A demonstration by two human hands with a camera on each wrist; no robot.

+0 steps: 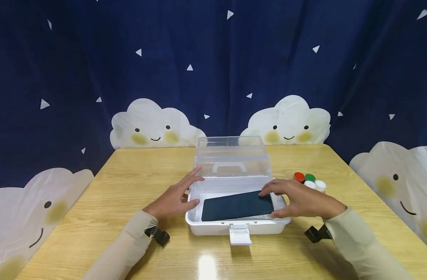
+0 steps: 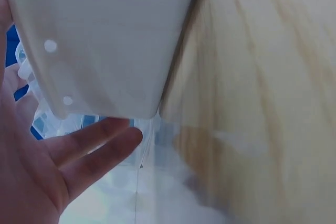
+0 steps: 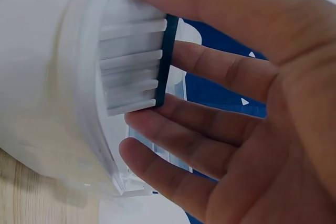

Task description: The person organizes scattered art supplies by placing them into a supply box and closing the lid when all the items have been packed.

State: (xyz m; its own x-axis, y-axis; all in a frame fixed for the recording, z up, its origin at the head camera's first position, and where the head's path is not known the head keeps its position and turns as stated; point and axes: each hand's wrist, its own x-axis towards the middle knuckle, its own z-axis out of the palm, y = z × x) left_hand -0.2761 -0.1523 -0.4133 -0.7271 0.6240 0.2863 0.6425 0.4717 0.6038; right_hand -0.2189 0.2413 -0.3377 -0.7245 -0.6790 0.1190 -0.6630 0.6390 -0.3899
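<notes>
A white plastic box (image 1: 213,229) stands on the table with its clear lid (image 1: 230,151) folded back. A dark teal, flat rectangular piece (image 1: 227,207) lies slightly askew in it. In the right wrist view, white ribs (image 3: 131,60) run beneath its dark edge. My right hand (image 1: 300,199) holds the piece's right end, thumb at the near corner and fingers at the far side. At the box's left side is my left hand (image 1: 173,198), its fingers spread and its thumb by the rim. The left wrist view shows extended fingers (image 2: 100,153) close to the box's outer wall.
Several small jars with red (image 1: 298,176), green (image 1: 310,177) and white lids (image 1: 320,185) stand right of the box. The box's front latch (image 1: 239,234) hangs down. A dark blue curtain (image 1: 213,58) with clouds closes off the table's back.
</notes>
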